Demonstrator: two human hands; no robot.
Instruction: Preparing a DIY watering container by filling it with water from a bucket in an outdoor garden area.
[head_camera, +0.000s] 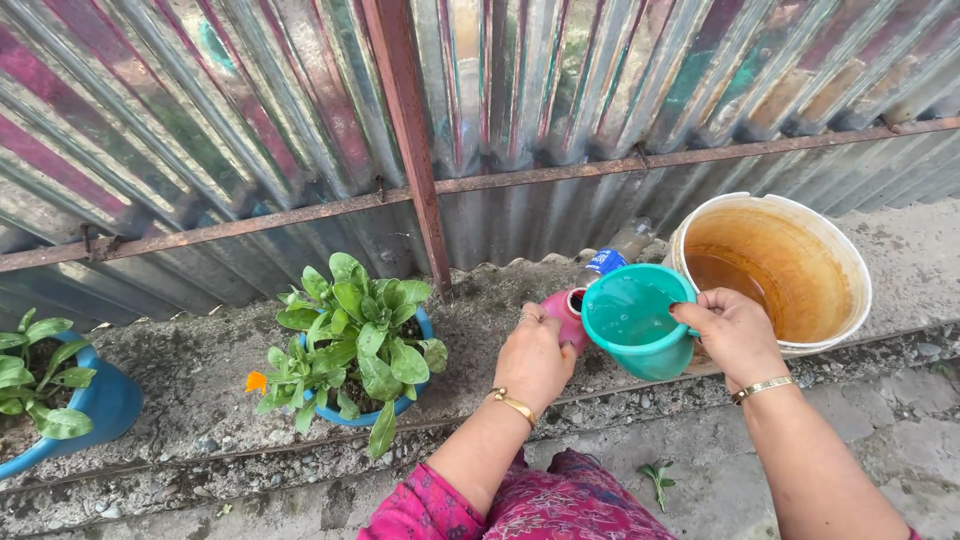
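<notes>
Tilting toward the left, the teal plastic mug (637, 322) hung in the right hand (735, 335), which clasped its rim and far side, its lip just above the mouth of a small pink container (570, 312). The left hand (535, 360) was wrapped around that container, steadying it on the concrete ledge (200, 385). Just right of the mug stood a stained white bucket (780, 270) holding brownish water, with a potted green plant (355, 345) well off to the left.
</notes>
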